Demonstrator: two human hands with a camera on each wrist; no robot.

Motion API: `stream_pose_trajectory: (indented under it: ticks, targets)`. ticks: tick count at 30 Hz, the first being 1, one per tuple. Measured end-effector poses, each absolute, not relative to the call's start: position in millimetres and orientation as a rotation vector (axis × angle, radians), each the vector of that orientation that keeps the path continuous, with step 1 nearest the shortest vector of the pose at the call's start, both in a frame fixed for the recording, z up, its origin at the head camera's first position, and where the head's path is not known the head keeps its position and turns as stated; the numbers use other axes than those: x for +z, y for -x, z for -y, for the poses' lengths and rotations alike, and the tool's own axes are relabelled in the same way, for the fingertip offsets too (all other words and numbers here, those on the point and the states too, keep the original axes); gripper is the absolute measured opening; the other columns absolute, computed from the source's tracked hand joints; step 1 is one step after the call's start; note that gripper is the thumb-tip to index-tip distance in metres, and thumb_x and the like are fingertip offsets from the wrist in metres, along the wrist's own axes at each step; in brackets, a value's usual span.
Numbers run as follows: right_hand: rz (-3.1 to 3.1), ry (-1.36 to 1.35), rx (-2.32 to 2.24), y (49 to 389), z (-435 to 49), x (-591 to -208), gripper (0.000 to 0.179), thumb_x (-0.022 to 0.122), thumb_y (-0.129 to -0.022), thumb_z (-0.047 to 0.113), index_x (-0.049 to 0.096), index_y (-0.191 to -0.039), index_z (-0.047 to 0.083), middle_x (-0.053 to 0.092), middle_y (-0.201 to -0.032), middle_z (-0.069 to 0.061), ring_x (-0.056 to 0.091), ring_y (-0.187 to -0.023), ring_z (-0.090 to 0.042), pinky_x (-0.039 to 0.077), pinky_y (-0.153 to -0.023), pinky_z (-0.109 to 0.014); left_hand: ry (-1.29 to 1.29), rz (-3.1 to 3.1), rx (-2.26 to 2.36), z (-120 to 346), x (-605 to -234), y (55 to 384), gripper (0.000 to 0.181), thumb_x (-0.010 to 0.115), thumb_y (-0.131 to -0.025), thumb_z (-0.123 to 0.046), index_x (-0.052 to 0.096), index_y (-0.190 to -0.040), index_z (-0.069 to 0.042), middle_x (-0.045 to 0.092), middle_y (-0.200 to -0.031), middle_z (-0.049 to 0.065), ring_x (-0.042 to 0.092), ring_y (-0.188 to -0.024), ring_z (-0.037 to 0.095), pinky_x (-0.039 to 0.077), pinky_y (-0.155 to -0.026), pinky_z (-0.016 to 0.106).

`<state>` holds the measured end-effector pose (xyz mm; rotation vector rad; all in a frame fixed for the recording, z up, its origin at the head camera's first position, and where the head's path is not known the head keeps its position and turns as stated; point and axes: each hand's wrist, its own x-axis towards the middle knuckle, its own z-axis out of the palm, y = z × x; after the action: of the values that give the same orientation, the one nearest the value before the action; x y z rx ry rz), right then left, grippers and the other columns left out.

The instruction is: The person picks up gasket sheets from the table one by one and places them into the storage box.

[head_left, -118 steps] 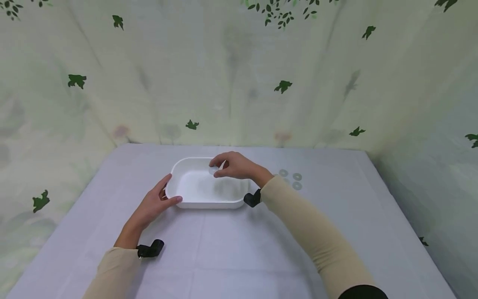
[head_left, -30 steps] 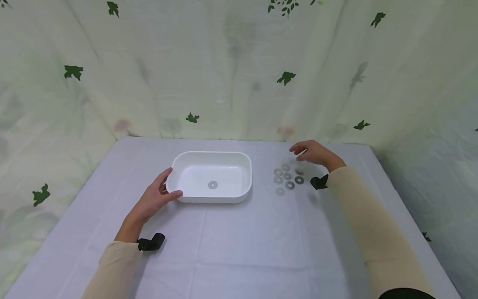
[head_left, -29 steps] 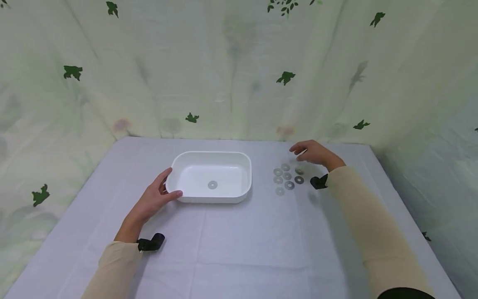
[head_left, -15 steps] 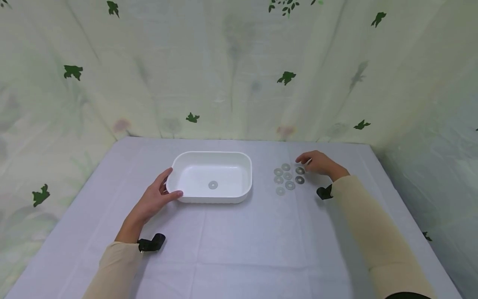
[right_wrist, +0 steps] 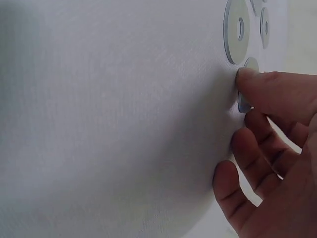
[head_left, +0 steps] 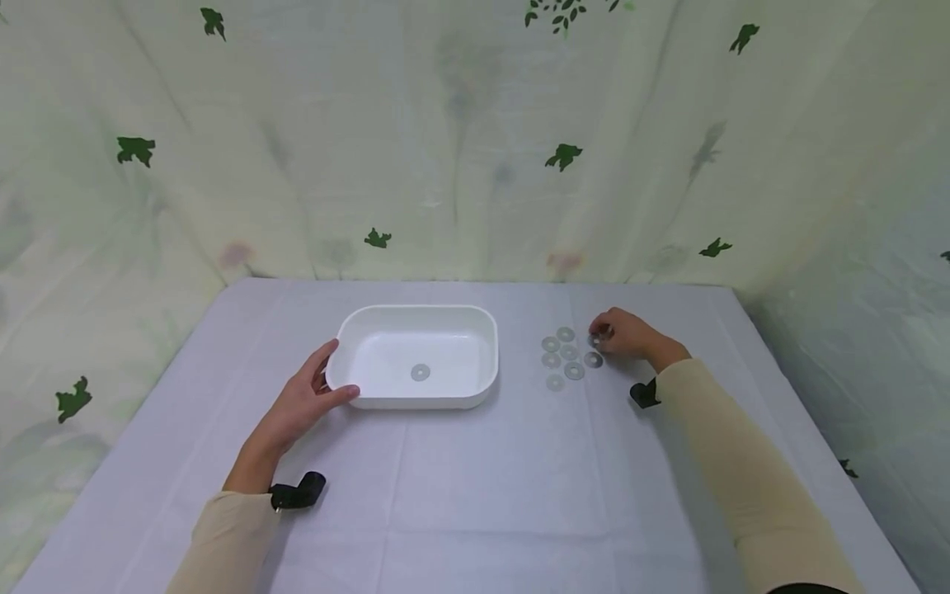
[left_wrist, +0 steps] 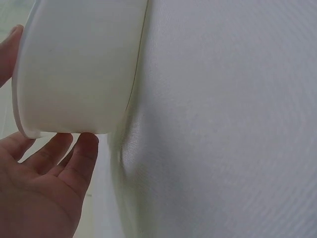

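Observation:
A white, round-cornered tray [head_left: 411,403] stands on the table, with one flat metal washer [head_left: 420,372] on its floor. My left hand [head_left: 297,404] holds the tray's left end, thumb at the front rim and fingers against the side wall. Right of the tray lies a loose cluster of several grey washers [head_left: 574,370]. At the cluster's right side, my right hand [head_left: 629,337] pinches a washer [right_wrist: 252,63] with thumb and fingertips, close over the cloth. The thumb covers part of that washer in the right wrist view. A neighbouring washer [right_wrist: 237,32] lies flat right beside it.
A white cloth [head_left: 475,487] covers the table. A pale curtain [head_left: 312,148] with green leaf prints hangs behind and along the sides. Each wrist wears a black camera mount, such as the left wrist camera [head_left: 298,492].
Earlier my right hand let a washer down into the tray and moved right to the cluster. Since then it has lowered and closed on a washer there. My left hand stays on the tray.

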<state>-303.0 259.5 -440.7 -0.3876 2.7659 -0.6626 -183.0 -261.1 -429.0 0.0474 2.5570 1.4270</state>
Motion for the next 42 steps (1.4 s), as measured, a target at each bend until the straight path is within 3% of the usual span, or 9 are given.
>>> stream_pose_trajectory:
  ticks: [6,15,21,23,26,28,42]
  targets:
    - [-2.759,0.308,-0.681,301.2,-257.5,-440.1,0.029,0.059,-0.089,0.005,0.054,-0.117,0.005,0.059,-0.113,-0.017,0.052,-0.101,-0.031,0.045,-0.089,-0.045,-0.034,-2.554,1.428,261.3,-429.1,182.5,0.099,0.073,-0.091,-0.032,0.005,-0.161,-0.018,0.012,-0.168,0.016,0.026,-0.151,0.040,0.034,-0.084,-0.001]
    - [-2.753,0.328,-0.720,301.6,-263.3,-447.8,0.036,0.062,-0.088,0.006,0.057,-0.124,0.004,0.061,-0.114,-0.019,0.056,-0.099,-0.030,0.046,-0.089,-0.045,-0.043,-2.549,1.436,261.8,-430.4,183.1,0.100,0.073,-0.090,-0.033,0.005,-0.161,-0.018,0.011,-0.168,0.016,0.026,-0.150,0.041,0.036,-0.086,0.001]
    - [-2.758,0.353,-0.712,299.0,-263.2,-443.6,0.037,0.065,-0.088,0.008,0.059,-0.124,0.002,0.062,-0.114,-0.019,0.056,-0.100,-0.030,0.046,-0.090,-0.046,-0.030,-2.558,1.414,260.4,-430.8,184.5,0.100,0.073,-0.090,-0.033,0.005,-0.162,-0.019,0.011,-0.168,0.016,0.025,-0.151,0.040,0.040,-0.110,0.031]
    - [-2.766,0.371,-0.701,298.5,-263.3,-442.3,0.037,0.064,-0.088,0.008,0.060,-0.124,0.001,0.063,-0.113,-0.019,0.056,-0.100,-0.030,0.046,-0.090,-0.046,-0.035,-2.557,1.423,260.7,-430.5,184.6,0.099,0.073,-0.090,-0.032,0.005,-0.161,-0.018,0.011,-0.168,0.017,0.025,-0.151,0.040,0.041,-0.109,0.027]
    - [-2.778,0.377,-0.693,299.1,-263.0,-441.7,0.035,0.064,-0.089,0.010,0.061,-0.123,0.001,0.064,-0.112,-0.018,0.056,-0.099,-0.029,0.046,-0.090,-0.046,-0.042,-2.560,1.423,261.5,-430.1,184.6,0.099,0.073,-0.090,-0.032,0.006,-0.161,-0.018,0.012,-0.168,0.017,0.025,-0.151,0.040,0.039,-0.095,0.007]
    - [-2.789,0.379,-0.684,299.7,-263.2,-442.2,0.035,0.065,-0.090,0.013,0.062,-0.123,0.001,0.065,-0.112,-0.018,0.057,-0.099,-0.029,0.047,-0.090,-0.045,-0.043,-2.563,1.422,262.0,-430.2,184.9,0.100,0.074,-0.090,-0.033,0.006,-0.161,-0.018,0.012,-0.167,0.017,0.026,-0.151,0.040,0.036,-0.086,0.001]
    - [-2.819,0.378,-0.792,302.2,-254.9,-423.6,0.040,0.068,-0.092,0.022,0.062,-0.128,0.004,0.064,-0.119,-0.018,0.059,-0.103,-0.030,0.048,-0.090,-0.045,-0.045,-2.539,1.452,262.6,-429.3,184.8,0.102,0.075,-0.088,-0.033,0.007,-0.161,-0.018,0.011,-0.168,0.017,0.028,-0.150,0.040,0.036,-0.082,-0.001]
